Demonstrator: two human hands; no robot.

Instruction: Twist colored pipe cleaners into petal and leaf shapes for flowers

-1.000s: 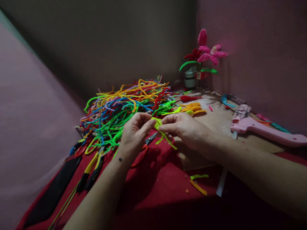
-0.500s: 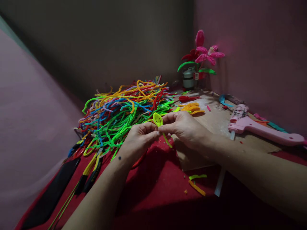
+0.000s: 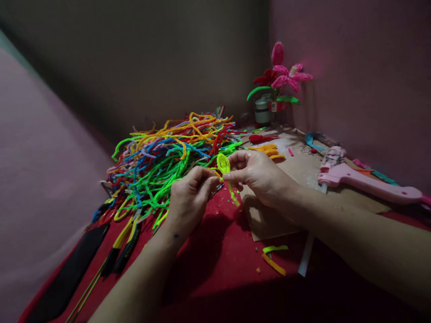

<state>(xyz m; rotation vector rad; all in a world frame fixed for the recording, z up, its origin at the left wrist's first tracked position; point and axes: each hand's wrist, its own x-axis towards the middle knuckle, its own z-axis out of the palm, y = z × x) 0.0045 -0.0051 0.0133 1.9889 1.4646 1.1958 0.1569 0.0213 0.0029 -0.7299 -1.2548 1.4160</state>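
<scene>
A neon-yellow pipe cleaner [image 3: 223, 164] is bent into a narrow petal-like loop, its loose tail hanging down. My right hand [image 3: 257, 175] pinches it at the base of the loop between thumb and fingertips. My left hand [image 3: 191, 193] is closed, thumb pressed to the curled fingers, just left of the loop. What its fingertips hold, if anything, is too small to make out. Right behind my left hand lies a tangled heap of coloured pipe cleaners [image 3: 164, 168], green ones at the front.
Yellow-handled pliers [image 3: 126, 242] and a black flat object [image 3: 72, 273] lie at the left. A pink glue gun [image 3: 367, 177] rests on cardboard [image 3: 269, 220] at the right, near orange loops [image 3: 267, 150] and a red one [image 3: 262, 138]. Pink pipe-cleaner flowers [image 3: 291, 77] stand behind.
My left hand has come away from the yellow loop, moving slightly left, its fingers curled tighter. My right hand keeps hold of the loop, which now stands more upright and looks narrower.
</scene>
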